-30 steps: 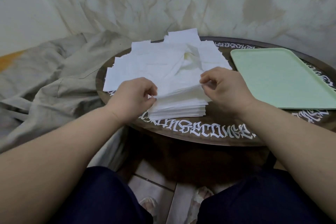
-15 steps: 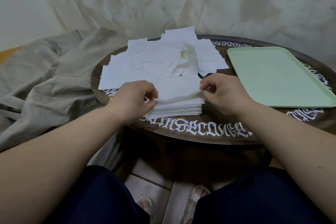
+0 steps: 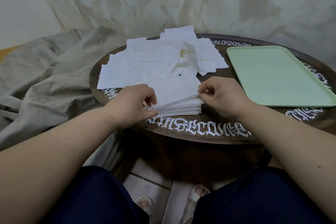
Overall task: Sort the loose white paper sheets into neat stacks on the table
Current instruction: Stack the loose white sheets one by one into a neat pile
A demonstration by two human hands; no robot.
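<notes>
We have the top sheet [image 3: 175, 87] pinched at both ends, our left hand [image 3: 133, 103] curled on its near-left corner and our right hand [image 3: 221, 94] nipping the right edge between thumb and fingertips, just over the neat stack [image 3: 179, 109] at the near edge of the table [image 3: 227, 76]. The loose pile [image 3: 154, 62] lies behind it, the green tray [image 3: 278, 76] to the right. To lay it well, we should square the corners over the stack and release both ends together

Tray's [image 3: 276, 76] right corner cut off
</notes>
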